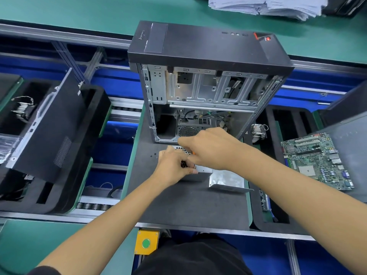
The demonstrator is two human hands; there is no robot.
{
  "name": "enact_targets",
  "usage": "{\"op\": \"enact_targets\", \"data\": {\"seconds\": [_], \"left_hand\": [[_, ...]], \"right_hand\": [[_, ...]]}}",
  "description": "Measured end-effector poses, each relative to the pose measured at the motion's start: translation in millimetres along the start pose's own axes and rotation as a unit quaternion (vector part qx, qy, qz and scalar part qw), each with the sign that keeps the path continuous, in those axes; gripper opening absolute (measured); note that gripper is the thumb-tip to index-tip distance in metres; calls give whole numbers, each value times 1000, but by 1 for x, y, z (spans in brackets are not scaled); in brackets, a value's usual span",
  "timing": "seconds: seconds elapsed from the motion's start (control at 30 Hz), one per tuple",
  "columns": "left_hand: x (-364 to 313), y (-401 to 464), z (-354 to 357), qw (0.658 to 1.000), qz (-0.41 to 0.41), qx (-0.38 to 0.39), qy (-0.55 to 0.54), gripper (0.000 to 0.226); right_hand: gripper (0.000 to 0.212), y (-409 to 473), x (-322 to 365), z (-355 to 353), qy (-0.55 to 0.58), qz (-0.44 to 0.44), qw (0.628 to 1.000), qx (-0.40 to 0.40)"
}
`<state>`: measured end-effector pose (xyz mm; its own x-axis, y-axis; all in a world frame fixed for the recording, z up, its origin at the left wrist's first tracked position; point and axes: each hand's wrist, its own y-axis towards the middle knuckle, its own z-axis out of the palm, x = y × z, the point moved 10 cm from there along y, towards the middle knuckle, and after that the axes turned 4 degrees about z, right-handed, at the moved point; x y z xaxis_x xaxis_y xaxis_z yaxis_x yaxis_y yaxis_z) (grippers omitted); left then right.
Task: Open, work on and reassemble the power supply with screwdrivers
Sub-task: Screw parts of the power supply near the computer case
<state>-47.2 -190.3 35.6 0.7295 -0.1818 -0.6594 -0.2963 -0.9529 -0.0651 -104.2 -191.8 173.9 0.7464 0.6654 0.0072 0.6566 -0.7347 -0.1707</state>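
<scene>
Power supply (200, 174): small grey metal box on the dark mat (188, 205), just in front of the open computer case (208, 76), mostly hidden under both hands. Probably heavy for its size, stiff, smooth-sided, with thin sheet edges; best gripped across the flat side walls, clear of the fan grille and any wiring. Loose metal cover (228, 180) lying touching it on the right, likely light and sharp-edged.

Left hand (174, 165) curled over the near left end of the box, thumb along the side wall, steadying it. Right hand (212, 147) closed above the top, fingers bunched round something with a sliver of orange showing, probably a screwdriver handle; tip hidden, so exact contact not clear. Hands close together, almost touching.

Few tiny screws (154, 155) on the mat just left of the box. Circuit board (317, 159) well off to the right. Stack of paper (266, 4) far back.
</scene>
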Motion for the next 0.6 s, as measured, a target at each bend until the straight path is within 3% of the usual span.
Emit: {"op": "enact_targets", "data": {"seconds": [0.1, 0.23, 0.37, 0.43, 0.5, 0.6], "left_hand": [[5, 1, 2, 999, -7, 28, -30, 22], [4, 2, 1, 999, 5, 22, -28, 31], [-2, -1, -4, 999, 29, -20, -9, 22], [-3, -2, -7, 999, 36, -36, -8, 16], [-5, -3, -8, 998, 37, -34, -24, 15], [-4, -3, -9, 998, 40, -25, -50, 14]], "right_hand": [[14, 4, -4, 0, 52, 37, 998, 15], [17, 5, -7, -1, 37, 61, 997, 16], [28, 3, -5, -3, -39, 32, 998, 35], [24, 3, 1, -2, -5, 1, 998, 63], [8, 2, 8, 0, 63, -26, 994, 84], [8, 4, 9, -4, 65, -35, 996, 53]]}}
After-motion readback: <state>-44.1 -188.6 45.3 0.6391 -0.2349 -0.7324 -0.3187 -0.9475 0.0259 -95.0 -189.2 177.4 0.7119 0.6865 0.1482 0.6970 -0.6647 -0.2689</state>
